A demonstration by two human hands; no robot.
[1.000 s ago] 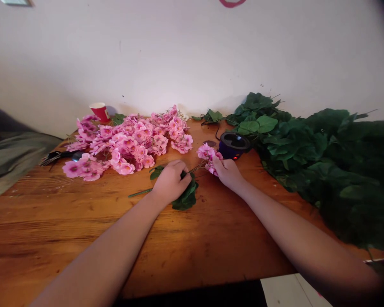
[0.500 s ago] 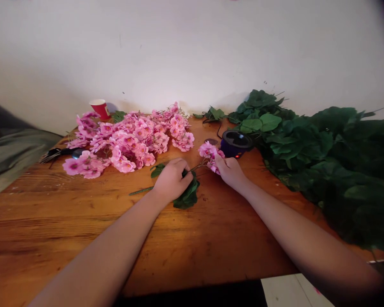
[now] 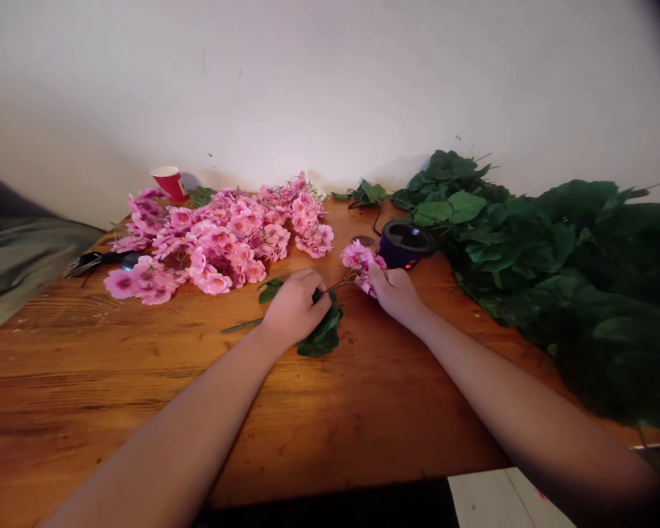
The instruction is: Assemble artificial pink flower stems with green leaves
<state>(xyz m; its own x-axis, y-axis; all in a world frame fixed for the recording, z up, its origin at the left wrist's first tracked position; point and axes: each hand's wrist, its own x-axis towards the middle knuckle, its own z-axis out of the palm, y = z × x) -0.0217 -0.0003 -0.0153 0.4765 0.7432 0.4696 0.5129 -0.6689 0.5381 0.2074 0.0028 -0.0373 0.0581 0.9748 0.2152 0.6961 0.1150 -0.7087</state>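
My left hand (image 3: 298,304) is closed around a green leaf stem (image 3: 242,326), whose bare end sticks out to the left over the table. Dark green leaves (image 3: 322,337) show on both sides of that hand. Pink artificial flowers (image 3: 358,258) lie at my right hand (image 3: 394,293), which grips them with thumb and fingers closed. Thin flower stems (image 3: 341,283) run from the blossoms to my left hand; where they meet the leaf stem is hidden by the fingers. Just behind my right hand stands a dark blue pot (image 3: 404,246) with a black rim and a lit red light.
Pink flower sprays (image 3: 225,235) cover the back left of the wooden table (image 3: 308,433). A red and white paper cup (image 3: 170,185) stands behind them. Green leaves (image 3: 561,271) are heaped along the right side. Dark-handled tools (image 3: 107,258) lie at the left edge.
Both hands keep the same hold and have barely moved. The whole view has shifted very slightly.
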